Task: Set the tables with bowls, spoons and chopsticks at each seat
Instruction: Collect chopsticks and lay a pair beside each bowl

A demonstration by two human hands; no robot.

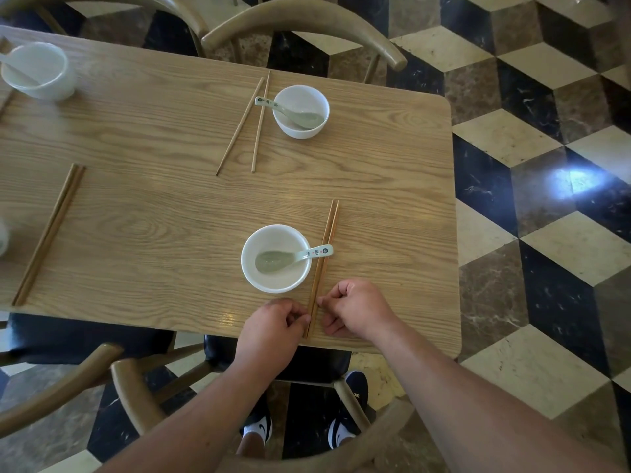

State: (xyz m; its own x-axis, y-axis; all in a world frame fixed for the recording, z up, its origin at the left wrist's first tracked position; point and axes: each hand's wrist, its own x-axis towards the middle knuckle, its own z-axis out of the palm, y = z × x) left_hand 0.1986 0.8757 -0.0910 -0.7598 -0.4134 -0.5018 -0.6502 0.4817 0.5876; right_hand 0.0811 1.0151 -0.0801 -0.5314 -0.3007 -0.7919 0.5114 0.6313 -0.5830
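1. Nearest you, both forearms run off the lower edge of the frame. A curved wooden chair back (136, 397) and your shoes show under them, partly covered by your arms.
2. Your left hand (273, 322) sits at the table's (153, 216) near edge with its fingers curled. Its thumb and forefinger pinch the near end of the near chopsticks (324, 254) from the left, and its fingertips hide part of that end.
3. Your right hand (355, 307) is curled into a loose fist just right of the same pair. Its forefinger tip is against the sticks' right side, its thumb is apart from them, and it holds nothing.
4. The near chopsticks lie together on the table between your two hands. They run away from you, touching the right side of the near bowl (276, 257).
5. The near spoon (293, 257) rests in that bowl, and its handle crosses over the chopsticks.
6. At the left, another pair of chopsticks (47, 233) lies well apart from your hands. A white object beside it is cut off by the frame edge.
7. Farther off, the far bowl (301, 111) holds the far spoon (290, 110). The far chopsticks (240, 126) are splayed just to its left.
8. In the upper left of the frame, a blurred bowl (37, 71) holds a spoon that is hard to make out.
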